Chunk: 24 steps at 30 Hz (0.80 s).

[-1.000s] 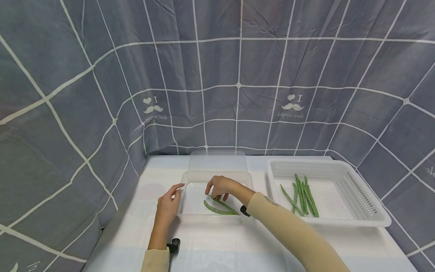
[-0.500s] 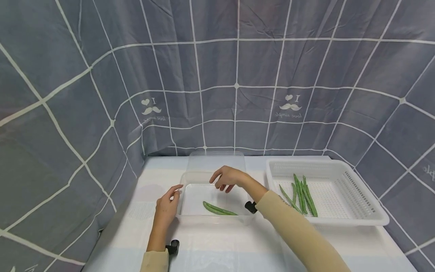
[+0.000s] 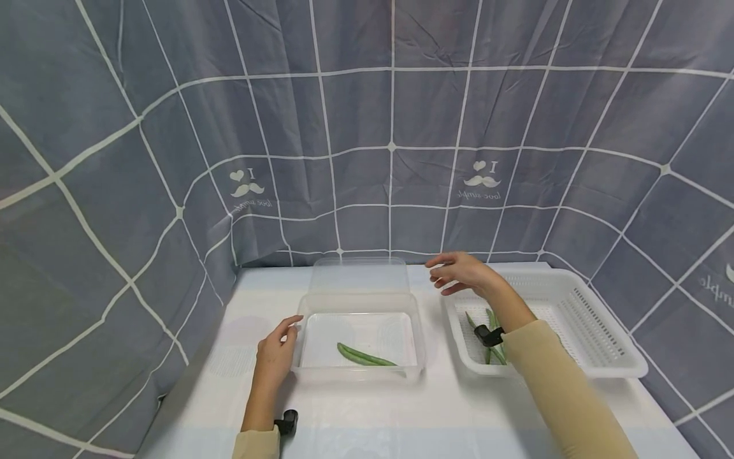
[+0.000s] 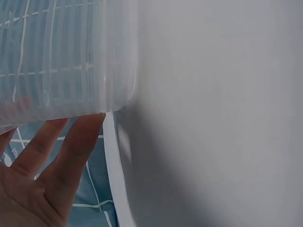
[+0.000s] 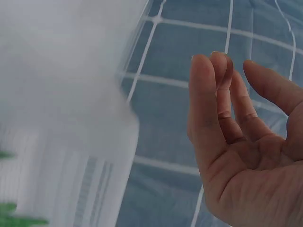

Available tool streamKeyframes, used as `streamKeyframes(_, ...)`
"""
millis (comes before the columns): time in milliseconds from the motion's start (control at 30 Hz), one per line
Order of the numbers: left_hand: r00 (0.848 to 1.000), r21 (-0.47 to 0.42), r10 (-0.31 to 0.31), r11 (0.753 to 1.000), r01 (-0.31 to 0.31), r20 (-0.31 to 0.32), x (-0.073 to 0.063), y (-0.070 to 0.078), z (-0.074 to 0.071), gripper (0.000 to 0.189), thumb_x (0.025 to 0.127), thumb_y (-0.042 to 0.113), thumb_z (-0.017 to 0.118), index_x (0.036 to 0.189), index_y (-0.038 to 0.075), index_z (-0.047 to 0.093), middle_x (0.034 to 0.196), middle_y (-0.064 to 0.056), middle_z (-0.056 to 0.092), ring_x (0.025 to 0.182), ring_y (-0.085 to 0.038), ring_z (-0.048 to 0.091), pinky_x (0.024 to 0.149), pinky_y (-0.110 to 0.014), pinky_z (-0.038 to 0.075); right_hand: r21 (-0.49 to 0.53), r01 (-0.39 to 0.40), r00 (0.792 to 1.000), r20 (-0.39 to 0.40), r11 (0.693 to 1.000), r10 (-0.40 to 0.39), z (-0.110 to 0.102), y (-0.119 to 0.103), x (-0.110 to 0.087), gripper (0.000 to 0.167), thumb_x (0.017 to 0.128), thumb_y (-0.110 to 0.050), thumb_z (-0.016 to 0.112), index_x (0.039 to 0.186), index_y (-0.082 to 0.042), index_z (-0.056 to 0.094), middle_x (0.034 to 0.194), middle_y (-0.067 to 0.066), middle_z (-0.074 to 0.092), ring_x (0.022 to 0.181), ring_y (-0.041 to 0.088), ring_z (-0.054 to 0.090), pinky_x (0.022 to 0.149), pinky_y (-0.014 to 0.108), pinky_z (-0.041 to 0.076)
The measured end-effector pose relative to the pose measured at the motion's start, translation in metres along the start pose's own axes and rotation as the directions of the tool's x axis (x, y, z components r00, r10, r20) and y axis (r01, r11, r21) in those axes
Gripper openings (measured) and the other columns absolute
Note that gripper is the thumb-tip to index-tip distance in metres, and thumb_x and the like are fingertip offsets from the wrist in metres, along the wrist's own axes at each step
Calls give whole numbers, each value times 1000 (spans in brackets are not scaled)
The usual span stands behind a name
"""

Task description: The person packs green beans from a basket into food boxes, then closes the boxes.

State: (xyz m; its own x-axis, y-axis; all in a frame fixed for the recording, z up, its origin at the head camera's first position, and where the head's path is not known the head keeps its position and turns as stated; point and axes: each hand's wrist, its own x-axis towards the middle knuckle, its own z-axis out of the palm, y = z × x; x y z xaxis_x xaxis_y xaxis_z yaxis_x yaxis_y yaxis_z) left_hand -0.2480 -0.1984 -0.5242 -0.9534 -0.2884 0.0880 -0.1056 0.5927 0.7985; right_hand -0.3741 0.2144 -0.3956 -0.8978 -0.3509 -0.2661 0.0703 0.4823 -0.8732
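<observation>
Two green beans (image 3: 367, 357) lie side by side near the front of a clear plastic box (image 3: 360, 371). Against the box's left wall rests my left hand (image 3: 276, 354); in the left wrist view its fingertips touch the wall of the box (image 4: 118, 56). Up in the air over the left rim of a white perforated basket (image 3: 608, 319) is my right hand (image 3: 461, 273), fingers loosely bent with nothing between them, as the right wrist view also shows. More green beans (image 3: 496, 354) lie in the basket, partly hidden by my right forearm.
Behind the box lies a clear plastic lid (image 3: 360, 275) on the white table (image 3: 367, 408). A grey curtain (image 3: 424, 127) with white grid lines closes off the back and both sides.
My right hand has let go of a green bean in the box, risen, and moved right to above the basket's edge. The left hand stays at the box.
</observation>
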Motion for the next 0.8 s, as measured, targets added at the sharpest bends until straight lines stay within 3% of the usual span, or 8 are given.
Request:
streamKeyframes(233, 1000, 3, -12, 1000, 12, 11, -1, -3, -1, 38, 112, 32, 45, 141, 25, 68, 139, -21, 71, 118, -44, 72, 83, -50, 57, 26, -78, 995, -67, 997, 80, -48, 42, -30, 50, 109, -21, 60, 151, 4, 50, 107, 2, 73, 87, 9, 74, 85, 37, 64)
streamKeyframes(567, 1000, 7, -3, 1000, 3, 7, 1, -4, -1, 37, 112, 31, 45, 141, 25, 68, 140, -23, 69, 116, -41, 73, 83, -48, 56, 97, -208, 973, -81, 973, 216, -87, 102, -48, 50, 110, -16, 55, 150, 11, 44, 97, -2, 75, 87, 10, 75, 82, 35, 63)
streamKeyframes(800, 1000, -1, -8, 1000, 8, 14, 3, -4, 2, 37, 112, 32, 45, 140, 26, 69, 140, -21, 70, 114, -40, 73, 80, -45, 55, 68, -330, 934, -118, 941, 336, -108, 130, -54, 53, 108, -16, 56, 148, 16, 42, 99, 2, 77, 86, 12, 76, 83, 39, 63)
